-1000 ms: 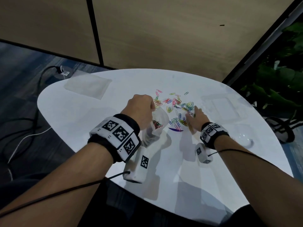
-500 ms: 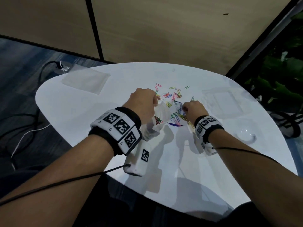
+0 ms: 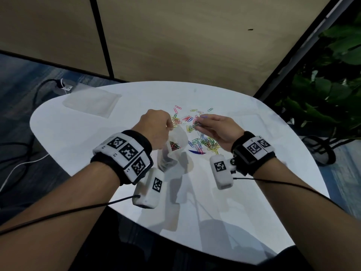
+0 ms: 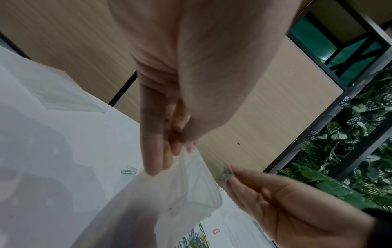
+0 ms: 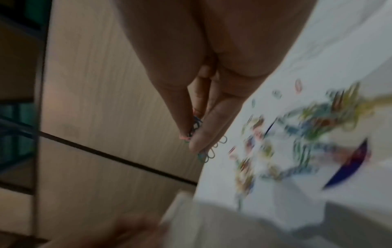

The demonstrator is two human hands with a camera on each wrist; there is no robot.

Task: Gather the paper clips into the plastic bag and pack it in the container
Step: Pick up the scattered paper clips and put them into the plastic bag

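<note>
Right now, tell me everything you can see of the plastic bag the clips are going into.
The plastic bag is small, translucent and whitish, thin and crumpled. It stands roughly upright on the white table, mouth open upward. The left hand pinches its top edge, holding the mouth open. A dark cluster of coloured paper clips lies inside. The right hand, pinching more clips, hovers just beyond the mouth, not touching it.

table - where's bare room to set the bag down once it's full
Bare: the near part of the table, between the wrists and its front edge, and the left stretch between the flat plastic bag and the left hand. Crowded: the paper clips beyond and under the right hand.
</note>
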